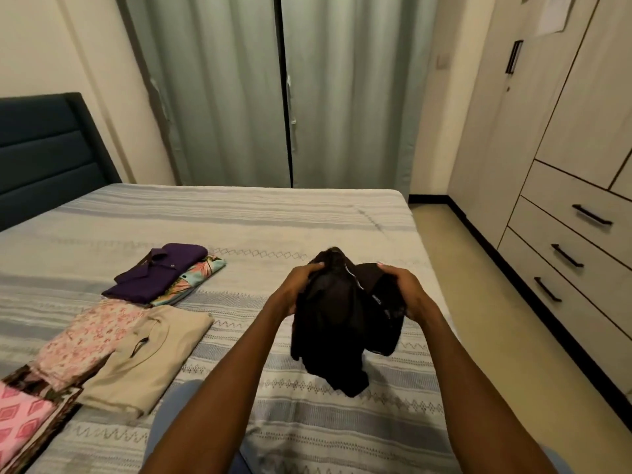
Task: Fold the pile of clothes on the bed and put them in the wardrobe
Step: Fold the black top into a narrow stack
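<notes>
Head view, two hands [295,289] [407,292], one black garment [338,323]

Both hands [297,289] [408,291] around a black garment [337,323] above the bed [239,220]

- No legible text, brand, number or sign anywhere in the head view.
- Sheet of paper [551,15] fixed high on the wardrobe [561,131]: pale, any print too faint and small to read.
- Small wall plate [443,60] beside the curtain: blank, unmarked as far as visible.
- Folded purple shirt [157,273] on the bed [239,217]: no readable label.
- Dark garment [338,323]: a small pale tag-like spot near its right side, too blurred to read.
- Patterned folded clothes at the left: prints only, no lettering discernible.
</notes>
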{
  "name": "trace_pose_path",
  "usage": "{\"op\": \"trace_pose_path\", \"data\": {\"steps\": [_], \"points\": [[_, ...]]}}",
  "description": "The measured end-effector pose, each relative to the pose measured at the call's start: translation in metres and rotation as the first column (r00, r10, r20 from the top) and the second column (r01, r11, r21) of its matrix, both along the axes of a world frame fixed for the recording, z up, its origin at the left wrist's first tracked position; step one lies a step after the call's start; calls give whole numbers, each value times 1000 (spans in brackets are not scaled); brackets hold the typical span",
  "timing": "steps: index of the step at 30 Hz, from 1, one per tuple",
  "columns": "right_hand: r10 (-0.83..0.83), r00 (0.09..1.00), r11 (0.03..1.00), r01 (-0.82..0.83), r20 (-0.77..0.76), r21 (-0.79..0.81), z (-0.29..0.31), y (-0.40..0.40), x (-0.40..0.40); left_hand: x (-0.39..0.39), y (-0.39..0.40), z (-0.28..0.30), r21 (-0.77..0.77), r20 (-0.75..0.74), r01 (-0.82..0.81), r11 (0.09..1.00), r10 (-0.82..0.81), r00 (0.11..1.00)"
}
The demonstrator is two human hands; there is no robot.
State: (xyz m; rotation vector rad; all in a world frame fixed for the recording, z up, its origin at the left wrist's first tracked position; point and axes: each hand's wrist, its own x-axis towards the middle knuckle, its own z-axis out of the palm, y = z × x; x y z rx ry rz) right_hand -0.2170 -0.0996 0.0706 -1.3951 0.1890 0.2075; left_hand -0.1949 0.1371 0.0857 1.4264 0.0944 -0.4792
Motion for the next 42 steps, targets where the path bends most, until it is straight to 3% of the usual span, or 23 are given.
{"op": "trace_pose_path", "data": {"steps": [2,4,8,12,14,17,20,23,25,30,33,35,36,39,42], "points": [[54,996,994,-47,-71,94,6,-9,-10,-9,7,1,57,-32,84,995,-82,996],[100,986,994,-93,-130,54,7,-11,-15,-19,11,2,86,-27,21,996,-18,999],[42,985,924,-103,-170,-369,-25,-5,-1,-11,15,-14,135,-79,128,983,-118,990],[34,999,806,-4,39,-592,-65,3,2,-5,27,-43,363,-56,51,931,-32,998],[118,988,766,-27,100,-642,-77,8,3,-6,34,-57,339,-58,27,940,-8,998],[298,954,696,-197,28,-690,-92,19,8,-9,44,-73,225,-66,-51,973,67,996],[470,872,528,-404,-139,-747,-107,33,11,-13,50,-79,57,-88,-151,987,155,984],[517,845,389,-376,-139,-841,-127,43,15,-11,63,-83,25,-102,-209,978,211,972],[492,867,450,-330,-78,-830,-135,45,16,-10,72,-87,115,-79,-204,972,214,974],[369,924,735,-221,104,-641,-128,43,12,-5,94,-95,390,1,-200,899,217,976],[342,930,814,-220,136,-538,-118,43,14,0,99,-104,612,50,-176,771,184,982],[334,934,815,-216,131,-538,-112,45,16,5,96,-114,782,143,-190,594,125,982],[333,934,803,-207,132,-559,-109,46,17,5,92,-114,798,224,-233,556,84,971],[355,923,770,-198,150,-607,-103,50,20,-1,67,-100,705,418,-164,690,-217,882],[371,915,755,-200,155,-625,-104,50,20,0,35,-89,743,383,43,668,-477,791]]}}
